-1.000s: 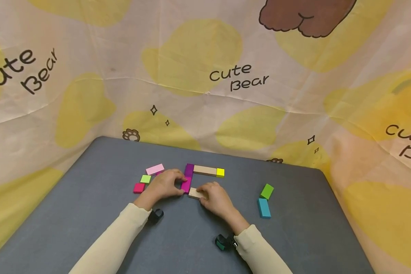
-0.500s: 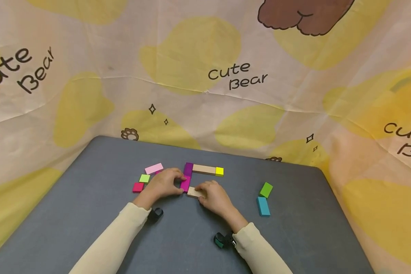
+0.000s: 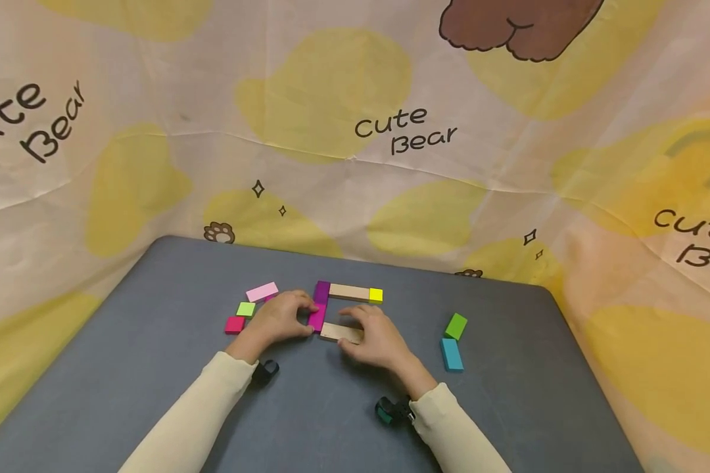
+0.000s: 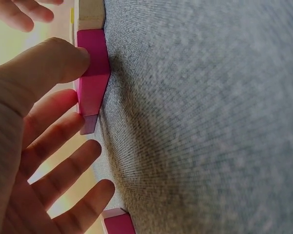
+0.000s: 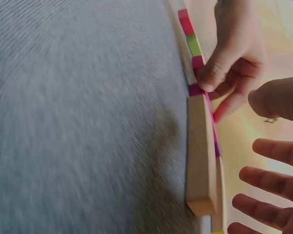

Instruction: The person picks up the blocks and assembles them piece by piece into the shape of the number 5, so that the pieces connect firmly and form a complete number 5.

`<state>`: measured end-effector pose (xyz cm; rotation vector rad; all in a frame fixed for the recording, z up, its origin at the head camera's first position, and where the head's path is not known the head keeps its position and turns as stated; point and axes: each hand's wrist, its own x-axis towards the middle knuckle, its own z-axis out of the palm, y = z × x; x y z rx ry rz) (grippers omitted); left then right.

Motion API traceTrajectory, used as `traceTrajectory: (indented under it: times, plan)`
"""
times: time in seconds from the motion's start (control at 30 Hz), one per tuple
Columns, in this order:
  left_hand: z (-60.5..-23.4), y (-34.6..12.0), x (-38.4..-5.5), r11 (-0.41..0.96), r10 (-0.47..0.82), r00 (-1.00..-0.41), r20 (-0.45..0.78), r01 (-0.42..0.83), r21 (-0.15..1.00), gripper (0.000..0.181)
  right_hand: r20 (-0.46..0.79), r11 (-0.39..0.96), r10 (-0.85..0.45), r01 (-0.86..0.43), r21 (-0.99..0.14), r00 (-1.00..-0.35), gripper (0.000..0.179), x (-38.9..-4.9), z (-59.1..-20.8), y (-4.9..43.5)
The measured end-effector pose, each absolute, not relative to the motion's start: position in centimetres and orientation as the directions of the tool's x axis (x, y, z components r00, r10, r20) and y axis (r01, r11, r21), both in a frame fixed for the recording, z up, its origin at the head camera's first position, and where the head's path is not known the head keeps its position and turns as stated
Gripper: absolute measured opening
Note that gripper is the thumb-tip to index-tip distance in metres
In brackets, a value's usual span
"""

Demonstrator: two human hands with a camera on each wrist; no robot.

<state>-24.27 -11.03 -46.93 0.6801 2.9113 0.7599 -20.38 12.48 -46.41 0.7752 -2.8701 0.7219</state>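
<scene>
My left hand (image 3: 279, 318) pinches a magenta block (image 3: 317, 316) that lies on the grey table. In the left wrist view the thumb presses the near end of the magenta block (image 4: 94, 53), the forefinger touches it farther along, and the other fingers are spread. A purple block (image 3: 322, 290) adjoins its far end. One end of a plain wooden block (image 3: 338, 332) meets the magenta block's near end. Above that wooden block my right hand (image 3: 377, 336) has its thumb and fingers parted; in the right wrist view they stand apart from the wooden block (image 5: 199, 151).
Another wooden block (image 3: 349, 292) runs right from the purple block to a yellow block (image 3: 375, 295). Left lie pink (image 3: 262, 292), light green (image 3: 246, 309) and red (image 3: 235, 324) blocks. Green (image 3: 456, 326) and blue (image 3: 451, 355) blocks lie right. A printed cloth (image 3: 307, 98) hangs behind the table.
My right hand has let go of the near wooden block; its thumb and fingers have spread and lifted slightly. The left hand still holds the magenta block.
</scene>
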Motion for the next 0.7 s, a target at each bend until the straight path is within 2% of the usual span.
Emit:
traceTrajectory:
  times: [0.27,0.7]
  plan:
    - [-46.9,-11.1,-24.3,0.768,0.44,-0.896,0.057,0.409,0.492,0.039,0.147,0.76,-0.484,-0.498,-0.419,-0.863,0.05,-19.9,-45.3,14.6]
    - [-46.7,-11.1,-24.4,0.77,0.445,-0.894,0.051,0.412,0.487,0.039,0.116,0.776,-0.521,-0.526,-0.349,-0.846,0.055,-19.3,-44.6,19.1]
